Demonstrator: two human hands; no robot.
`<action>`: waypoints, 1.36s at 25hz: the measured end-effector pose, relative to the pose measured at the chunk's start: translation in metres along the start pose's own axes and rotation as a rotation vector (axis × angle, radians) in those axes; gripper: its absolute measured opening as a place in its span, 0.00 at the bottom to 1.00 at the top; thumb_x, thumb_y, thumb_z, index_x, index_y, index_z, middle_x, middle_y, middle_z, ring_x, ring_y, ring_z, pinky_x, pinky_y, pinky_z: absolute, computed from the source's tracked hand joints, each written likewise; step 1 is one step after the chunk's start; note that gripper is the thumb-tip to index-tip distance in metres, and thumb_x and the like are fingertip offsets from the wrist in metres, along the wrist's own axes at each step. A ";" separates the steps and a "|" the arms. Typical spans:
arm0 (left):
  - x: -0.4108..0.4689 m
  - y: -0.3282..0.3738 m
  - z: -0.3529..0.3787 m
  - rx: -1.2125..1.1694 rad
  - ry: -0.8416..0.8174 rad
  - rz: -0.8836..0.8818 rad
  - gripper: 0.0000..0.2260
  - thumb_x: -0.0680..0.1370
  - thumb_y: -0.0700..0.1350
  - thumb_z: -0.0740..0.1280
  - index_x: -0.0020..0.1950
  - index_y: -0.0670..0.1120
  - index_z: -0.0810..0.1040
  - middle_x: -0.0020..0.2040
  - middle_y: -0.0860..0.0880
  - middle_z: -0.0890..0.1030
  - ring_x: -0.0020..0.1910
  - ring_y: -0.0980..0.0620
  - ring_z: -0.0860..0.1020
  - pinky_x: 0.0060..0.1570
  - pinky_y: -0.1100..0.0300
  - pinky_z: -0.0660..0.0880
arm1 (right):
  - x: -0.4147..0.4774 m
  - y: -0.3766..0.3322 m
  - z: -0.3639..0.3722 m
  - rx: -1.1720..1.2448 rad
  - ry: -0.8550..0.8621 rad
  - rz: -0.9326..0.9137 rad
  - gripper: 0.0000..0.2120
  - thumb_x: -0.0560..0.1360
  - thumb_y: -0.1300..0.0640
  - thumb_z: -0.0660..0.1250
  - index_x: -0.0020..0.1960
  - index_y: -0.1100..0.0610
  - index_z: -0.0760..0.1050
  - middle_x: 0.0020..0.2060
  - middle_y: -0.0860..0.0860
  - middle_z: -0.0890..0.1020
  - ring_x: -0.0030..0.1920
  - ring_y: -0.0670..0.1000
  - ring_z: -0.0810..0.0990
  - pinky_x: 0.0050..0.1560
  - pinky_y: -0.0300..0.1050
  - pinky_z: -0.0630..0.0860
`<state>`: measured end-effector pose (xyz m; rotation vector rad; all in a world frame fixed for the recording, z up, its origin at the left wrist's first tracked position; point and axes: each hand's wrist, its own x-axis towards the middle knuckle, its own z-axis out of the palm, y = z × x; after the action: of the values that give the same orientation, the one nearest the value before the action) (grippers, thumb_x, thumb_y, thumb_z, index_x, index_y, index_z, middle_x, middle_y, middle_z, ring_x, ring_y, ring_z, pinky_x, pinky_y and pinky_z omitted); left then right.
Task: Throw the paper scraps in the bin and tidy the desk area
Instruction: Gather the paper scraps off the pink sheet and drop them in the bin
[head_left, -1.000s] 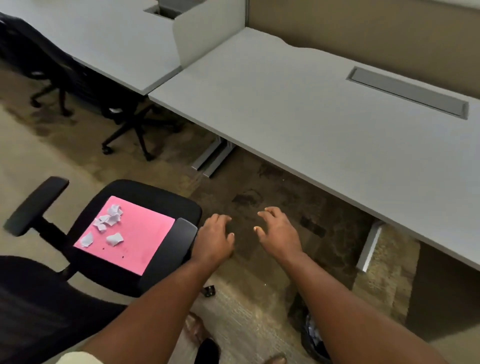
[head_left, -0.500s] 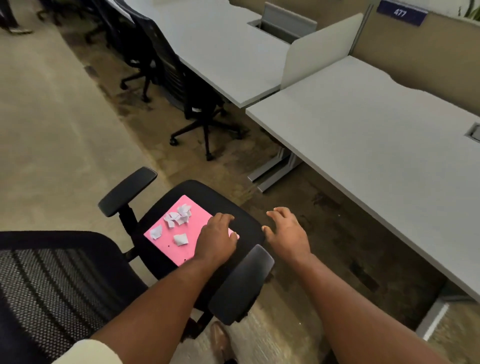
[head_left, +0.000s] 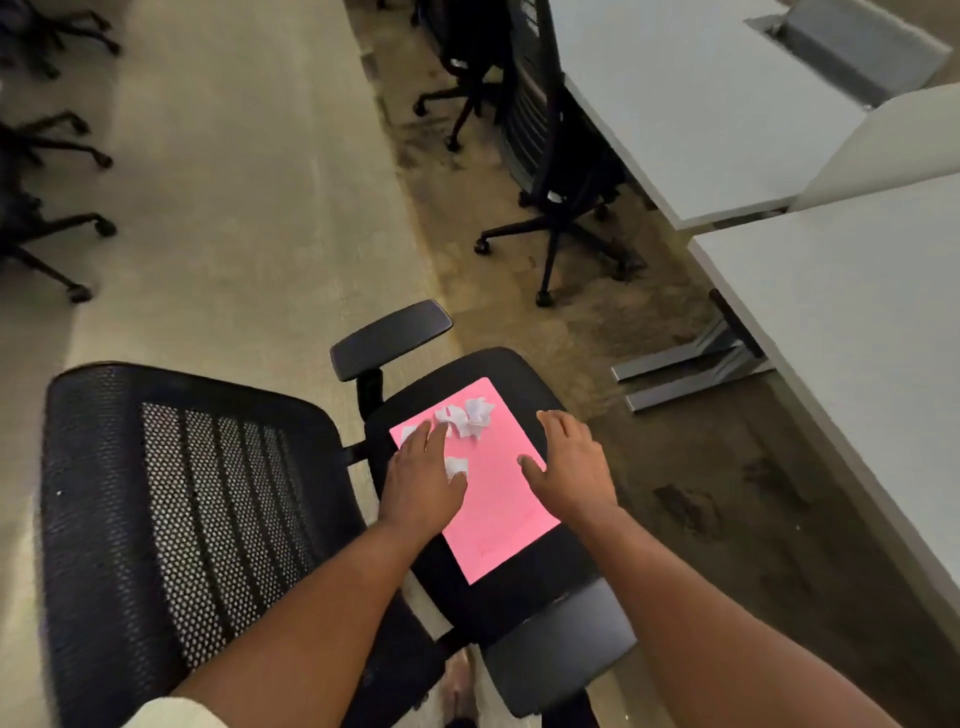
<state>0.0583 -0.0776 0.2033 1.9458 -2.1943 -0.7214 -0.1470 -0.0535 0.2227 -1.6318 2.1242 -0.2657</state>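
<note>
Pink paper sheet (head_left: 488, 499) lies on our black office chair seat (head_left: 540, 587), white torn paper scraps (head_left: 465, 415) clustered near its far corner. Our left hand (head_left: 421, 483) and right hand (head_left: 569, 467) hover open, empty, fingers spread.

Small white crumpled paper scraps (head_left: 467, 418) lie clustered at the far end of a flat pink sheet (head_left: 493, 499) on the black chair seat (head_left: 519, 364)
</note>
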 end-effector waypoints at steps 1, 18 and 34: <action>0.003 -0.007 0.003 0.001 0.003 -0.036 0.34 0.76 0.53 0.68 0.78 0.49 0.58 0.78 0.46 0.61 0.77 0.46 0.60 0.73 0.46 0.63 | 0.010 -0.003 0.007 -0.004 -0.022 -0.018 0.33 0.77 0.42 0.68 0.77 0.49 0.60 0.77 0.49 0.65 0.76 0.53 0.64 0.74 0.59 0.66; 0.111 -0.075 0.149 -0.033 -0.101 -0.458 0.51 0.69 0.62 0.73 0.80 0.55 0.42 0.81 0.44 0.44 0.80 0.40 0.48 0.75 0.39 0.57 | 0.179 0.033 0.173 -0.194 -0.333 -0.391 0.38 0.77 0.44 0.68 0.80 0.45 0.51 0.82 0.51 0.47 0.81 0.58 0.46 0.76 0.60 0.58; 0.149 -0.083 0.197 0.010 -0.199 -0.216 0.35 0.76 0.46 0.72 0.79 0.57 0.59 0.82 0.46 0.51 0.80 0.44 0.45 0.76 0.49 0.54 | 0.215 0.048 0.210 -0.289 -0.429 -0.618 0.27 0.78 0.63 0.65 0.75 0.51 0.68 0.80 0.52 0.59 0.79 0.58 0.57 0.73 0.56 0.67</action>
<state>0.0309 -0.1728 -0.0371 2.2278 -2.1141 -0.9756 -0.1364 -0.2200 -0.0319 -2.2454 1.3510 0.2059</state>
